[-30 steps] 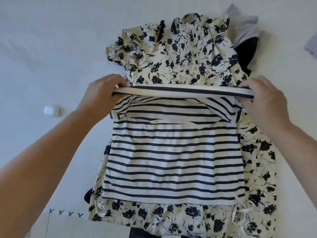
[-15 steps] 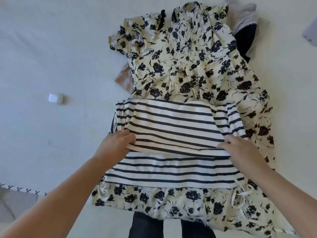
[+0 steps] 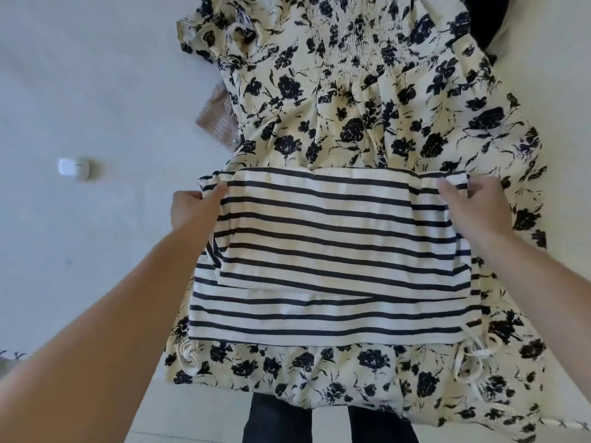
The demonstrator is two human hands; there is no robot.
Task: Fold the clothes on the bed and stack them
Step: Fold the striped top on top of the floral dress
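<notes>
Below me the white bed spreads out pale and smooth, with a small white object lying alone on it off to my left. Across it lies the cream floral dress, and on top of that the folded striped shirt. My left hand pinches the shirt's far left corner in a narrow grip, while my right hand lies on the far right corner, thumb on top, though I cannot tell whether its fingers curl under the cloth. A brownish garment peeks from under the dress's left edge, mostly hidden. Dark fabric at the top right is cut off by the frame. My dark trousers show at the bottom.
</notes>
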